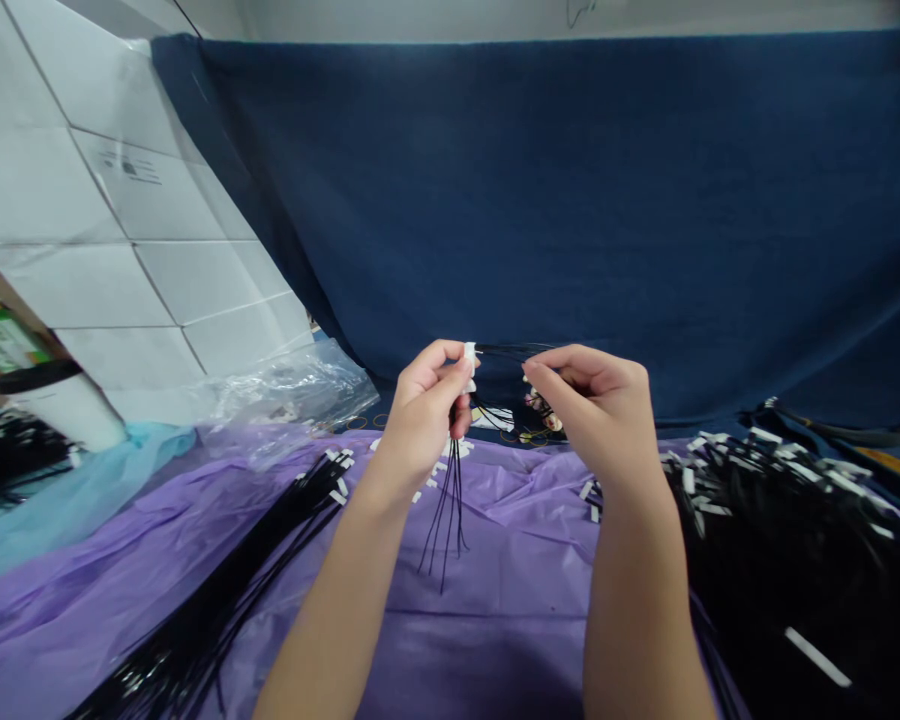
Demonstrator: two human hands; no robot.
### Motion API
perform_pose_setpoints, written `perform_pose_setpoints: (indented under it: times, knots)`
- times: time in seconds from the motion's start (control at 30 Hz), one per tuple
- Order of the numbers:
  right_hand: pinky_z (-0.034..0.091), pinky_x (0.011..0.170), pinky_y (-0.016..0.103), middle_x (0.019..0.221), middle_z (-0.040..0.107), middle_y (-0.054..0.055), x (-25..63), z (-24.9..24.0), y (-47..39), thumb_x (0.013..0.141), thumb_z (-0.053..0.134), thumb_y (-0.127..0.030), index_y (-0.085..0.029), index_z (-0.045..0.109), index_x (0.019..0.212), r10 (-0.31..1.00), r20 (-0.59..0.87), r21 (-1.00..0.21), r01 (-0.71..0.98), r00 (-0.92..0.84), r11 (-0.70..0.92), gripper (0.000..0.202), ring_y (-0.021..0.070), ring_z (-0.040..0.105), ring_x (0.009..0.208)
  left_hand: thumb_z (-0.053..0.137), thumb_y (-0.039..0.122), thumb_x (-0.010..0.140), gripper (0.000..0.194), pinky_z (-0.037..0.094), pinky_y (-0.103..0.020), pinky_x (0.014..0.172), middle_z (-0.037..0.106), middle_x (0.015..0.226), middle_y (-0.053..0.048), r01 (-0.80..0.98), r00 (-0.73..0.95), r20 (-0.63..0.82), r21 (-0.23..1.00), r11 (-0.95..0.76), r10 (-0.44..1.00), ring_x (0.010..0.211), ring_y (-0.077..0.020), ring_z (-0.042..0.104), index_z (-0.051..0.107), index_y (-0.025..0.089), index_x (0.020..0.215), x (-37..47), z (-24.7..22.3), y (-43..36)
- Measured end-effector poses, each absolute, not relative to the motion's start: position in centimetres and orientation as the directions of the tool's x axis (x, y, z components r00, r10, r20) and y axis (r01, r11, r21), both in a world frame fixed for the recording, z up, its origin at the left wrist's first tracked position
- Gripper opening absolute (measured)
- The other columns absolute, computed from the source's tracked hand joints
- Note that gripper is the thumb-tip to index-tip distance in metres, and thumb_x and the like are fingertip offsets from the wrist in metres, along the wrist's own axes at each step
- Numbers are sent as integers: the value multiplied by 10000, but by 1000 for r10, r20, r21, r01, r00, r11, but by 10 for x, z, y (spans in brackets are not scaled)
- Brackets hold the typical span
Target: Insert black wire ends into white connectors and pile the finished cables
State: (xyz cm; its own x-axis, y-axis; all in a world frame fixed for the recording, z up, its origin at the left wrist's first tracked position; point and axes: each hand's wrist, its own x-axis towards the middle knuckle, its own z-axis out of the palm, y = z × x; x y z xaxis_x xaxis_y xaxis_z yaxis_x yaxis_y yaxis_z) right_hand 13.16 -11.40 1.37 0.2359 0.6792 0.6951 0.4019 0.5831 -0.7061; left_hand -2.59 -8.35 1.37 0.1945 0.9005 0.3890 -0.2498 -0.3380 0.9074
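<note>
Near the middle of the view, my left hand (429, 405) is closed on a white tag piece (469, 366) with several black cords (452, 500) hanging below it. Thin black strands (506, 350) run across from the white piece toward my right hand (596, 400), whose thumb and forefinger are pinched on their ends. Both hands are raised above the purple sheet (495, 575). The exact ends of the strands are hidden by my right fingers.
Bundles of black cords with white tags lie at the left (232, 570) and right (787, 540). Behind hangs a dark blue cloth (570, 200). White boxes (105, 200), clear plastic (292, 390) and a white cup with a black lid (71, 405) are at the left.
</note>
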Motion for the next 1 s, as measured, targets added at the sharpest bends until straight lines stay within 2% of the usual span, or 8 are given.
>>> perform_pose_setpoints:
  times: [0.23, 0.5, 0.6, 1.0]
  knots:
    - [282, 417, 216, 473, 481, -45, 131, 11, -113, 782, 637, -259, -166, 719, 720, 690, 677, -727, 378, 255, 573, 139, 70, 370, 424, 618, 310, 840, 111, 291, -166, 362, 457, 618, 45, -227, 207, 413, 902, -367, 887, 392, -36, 391, 581, 206, 840, -26, 12, -84]
    - [241, 404, 210, 455, 395, -63, 126, 12, -113, 791, 631, -260, -167, 692, 691, 663, 693, -715, 389, 283, 581, 149, 59, 302, 418, 584, 331, 869, 122, 270, -177, 362, 451, 632, 45, -175, 169, 440, 894, -413, 882, 394, -38, 398, 570, 209, 862, -23, 11, -86]
    - [240, 405, 216, 454, 391, -63, 124, 13, -115, 795, 626, -258, -170, 669, 673, 668, 695, -709, 404, 264, 578, 157, 64, 317, 416, 582, 347, 871, 141, 269, -179, 361, 450, 628, 45, -176, 167, 437, 895, -409, 884, 395, -40, 399, 567, 208, 857, -22, 11, -86]
    - [263, 441, 240, 457, 460, -52, 124, 13, -116, 823, 648, -296, -166, 688, 708, 666, 719, -666, 472, 198, 578, 178, 74, 380, 433, 565, 379, 886, 175, 263, -182, 364, 412, 616, 59, -128, 284, 456, 890, -438, 844, 392, -40, 387, 558, 205, 876, -18, 10, -90]
